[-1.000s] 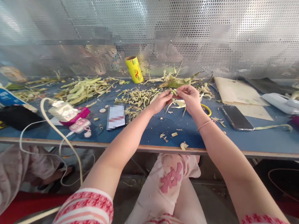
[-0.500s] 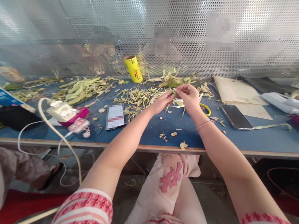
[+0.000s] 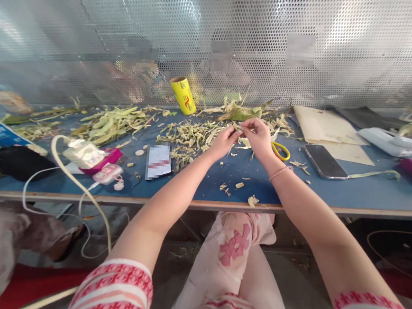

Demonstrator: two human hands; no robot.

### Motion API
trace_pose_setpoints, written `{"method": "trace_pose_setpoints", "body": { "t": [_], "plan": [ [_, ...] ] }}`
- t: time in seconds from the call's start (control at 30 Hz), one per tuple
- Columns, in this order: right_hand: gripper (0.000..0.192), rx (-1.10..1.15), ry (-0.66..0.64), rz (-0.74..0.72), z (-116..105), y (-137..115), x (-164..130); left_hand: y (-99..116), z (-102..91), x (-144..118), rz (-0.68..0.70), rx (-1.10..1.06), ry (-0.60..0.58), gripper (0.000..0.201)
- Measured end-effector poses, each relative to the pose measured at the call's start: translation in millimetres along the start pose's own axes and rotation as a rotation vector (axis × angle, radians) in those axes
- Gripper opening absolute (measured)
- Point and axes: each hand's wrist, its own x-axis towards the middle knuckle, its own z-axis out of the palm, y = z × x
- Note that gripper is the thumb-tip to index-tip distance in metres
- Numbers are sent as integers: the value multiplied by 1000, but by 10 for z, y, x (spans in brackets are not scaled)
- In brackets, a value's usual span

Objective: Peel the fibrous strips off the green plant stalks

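My left hand and my right hand meet above the blue table, fingertips pinched close together. Between them is a small strip of pale green husk, mostly covered by the fingers. Left of my left hand lies a heap of small, curled, knotted husk pieces. Longer dry husk leaves are piled just behind both hands. Yellow-handled scissors rest beside my right wrist; their blades are hidden.
A yellow tube stands by the perforated metal wall. Another husk pile lies left. A phone and cardboard are right. Chargers with cables sit front left, near a seated person's leg. Scraps dot the table's front.
Both hands have drawn slightly closer together, still pinching, and the husk strip between them shows less. The scissors' yellow handle is more exposed beside my right wrist.
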Motion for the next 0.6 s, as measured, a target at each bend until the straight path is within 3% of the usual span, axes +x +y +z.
{"method": "trace_pose_setpoints", "body": {
  "t": [0.3,0.6],
  "plan": [
    [5,-16,30,2,15,-28,-20,-11,114,27,-97,-240,32,37],
    [4,-111,35,5,6,-78,-28,-56,121,38,-403,-328,190,44]
  ]
}}
